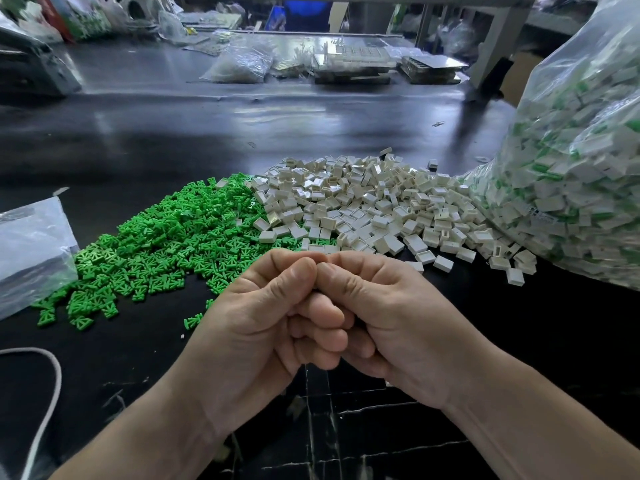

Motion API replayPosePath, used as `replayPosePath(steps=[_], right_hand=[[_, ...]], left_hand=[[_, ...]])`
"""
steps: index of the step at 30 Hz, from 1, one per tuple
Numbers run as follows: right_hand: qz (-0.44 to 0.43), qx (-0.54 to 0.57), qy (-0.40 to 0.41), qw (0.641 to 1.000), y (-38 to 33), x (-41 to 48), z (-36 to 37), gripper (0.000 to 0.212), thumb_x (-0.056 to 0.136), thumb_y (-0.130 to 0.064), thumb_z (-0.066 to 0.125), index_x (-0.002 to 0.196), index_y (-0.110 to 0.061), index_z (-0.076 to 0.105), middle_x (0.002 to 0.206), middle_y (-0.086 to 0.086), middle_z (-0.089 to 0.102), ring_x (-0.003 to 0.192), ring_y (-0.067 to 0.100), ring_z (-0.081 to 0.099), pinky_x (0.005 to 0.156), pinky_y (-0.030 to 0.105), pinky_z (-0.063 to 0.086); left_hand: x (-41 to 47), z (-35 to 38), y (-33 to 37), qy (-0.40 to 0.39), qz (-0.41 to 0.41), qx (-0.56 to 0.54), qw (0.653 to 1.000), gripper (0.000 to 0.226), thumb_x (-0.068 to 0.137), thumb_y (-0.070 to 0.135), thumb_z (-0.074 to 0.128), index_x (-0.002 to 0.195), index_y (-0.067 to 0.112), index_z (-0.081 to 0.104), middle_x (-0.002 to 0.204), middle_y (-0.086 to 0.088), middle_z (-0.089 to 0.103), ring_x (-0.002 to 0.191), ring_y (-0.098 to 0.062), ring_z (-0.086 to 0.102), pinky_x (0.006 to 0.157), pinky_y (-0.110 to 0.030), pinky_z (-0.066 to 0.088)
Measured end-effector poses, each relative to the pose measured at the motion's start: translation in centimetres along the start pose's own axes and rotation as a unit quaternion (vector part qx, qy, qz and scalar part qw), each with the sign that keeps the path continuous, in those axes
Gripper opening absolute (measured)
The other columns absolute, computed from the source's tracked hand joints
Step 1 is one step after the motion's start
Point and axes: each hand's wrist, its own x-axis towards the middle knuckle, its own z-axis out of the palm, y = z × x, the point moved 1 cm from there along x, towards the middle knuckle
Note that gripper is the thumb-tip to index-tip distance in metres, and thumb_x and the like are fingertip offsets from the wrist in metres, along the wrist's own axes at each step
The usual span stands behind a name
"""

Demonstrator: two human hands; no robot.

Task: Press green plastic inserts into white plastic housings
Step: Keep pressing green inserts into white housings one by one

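Two hands meet over the near edge of the dark table [242,133]. The left hand [263,320] and the right hand [391,306] are closed against each other, fingers curled and stacked. Both thumbs [294,275] butt tip to tip on top. That grip looks like a squeeze to seat one part in another. Whatever lies between the thumbs is hidden, so I cannot tell whether either hand holds a piece.

Stock lies within easy reach of each hand. At ten o'clock from the hands the green inserts [166,244] spread in a loose heap. From twelve to one o'clock the white housings [363,202] form a second heap. The two heaps touch along one edge, where a few housings lie among the green. This split probably lets the left hand pick green and the right hand pick white without crossing.

At two o'clock a large clear bag [581,161] stands bulging beside the white heap. It is packed with white pieces showing green in them, apparently finished assemblies, with its mouth out of view. At nine o'clock a flatter clear bag [31,244] lies on the table, its edge just over the green heap. I cannot make out what it holds. A white cord [52,368] loops at eight o'clock, well apart from the parts.
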Motion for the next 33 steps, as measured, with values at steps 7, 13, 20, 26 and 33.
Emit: replayPosePath(steps=[7,13,20,26,33], right_hand=[[-0.001,0.005,0.006,1.0,0.0,0.0,0.1,0.04,0.102,-0.03,0.057,0.104,0.01,0.054,0.058,-0.002,0.057,0.039,0.006,0.044,0.032,0.016,0.031],[-0.005,-0.012,0.011,1.0,0.0,0.1,-0.2,0.04,0.103,-0.03,0.055,0.113,0.008,0.057,0.055,-0.003,0.056,0.04,0.005,0.047,0.033,0.017,0.034],[-0.01,-0.033,0.038,0.999,0.0,0.5,-0.6,0.027,0.104,-0.023,0.053,0.083,-0.006,0.058,0.062,0.006,0.05,0.041,0.012,0.04,0.034,0.019,0.033],[0.008,-0.029,0.025,0.999,-0.4,0.4,-0.5,0.021,0.103,-0.02,0.052,0.09,-0.004,0.058,0.06,0.001,0.052,0.039,0.011,0.04,0.034,0.018,0.032],[-0.002,0.038,-0.022,0.999,-0.4,0.7,-0.8,0.018,0.09,-0.018,0.057,0.074,-0.011,0.063,0.067,0.008,0.06,0.044,0.015,0.055,0.036,0.023,0.046]], left_hand=[[0.2,0.3,-0.1,0.013,0.018,0.018,1.0,0.02,0.079,0.026,0.074,0.095,0.014,0.07,0.06,-0.009,0.069,0.049,-0.018,0.068,0.044,-0.026,0.055],[0.1,0.5,-0.2,0.04,0.028,0.037,0.998,0.021,0.084,0.026,0.073,0.1,0.011,0.07,0.066,-0.014,0.069,0.054,-0.023,0.069,0.047,-0.028,0.056],[-0.6,0.0,0.8,0.115,0.141,0.375,0.909,0.012,0.087,0.023,0.061,0.095,0.026,0.068,0.072,-0.012,0.071,0.061,-0.025,0.071,0.052,-0.027,0.056],[-1.2,0.5,1.2,0.153,0.224,0.56,0.783,0.011,0.083,0.025,0.07,0.09,0.032,0.068,0.075,0.008,0.071,0.062,-0.012,0.068,0.051,-0.016,0.052],[-1.1,0.9,1.2,0.171,0.28,0.644,0.691,0.012,0.08,0.018,0.069,0.087,0.026,0.066,0.08,0.015,0.067,0.068,-0.008,0.065,0.055,-0.006,0.045]])
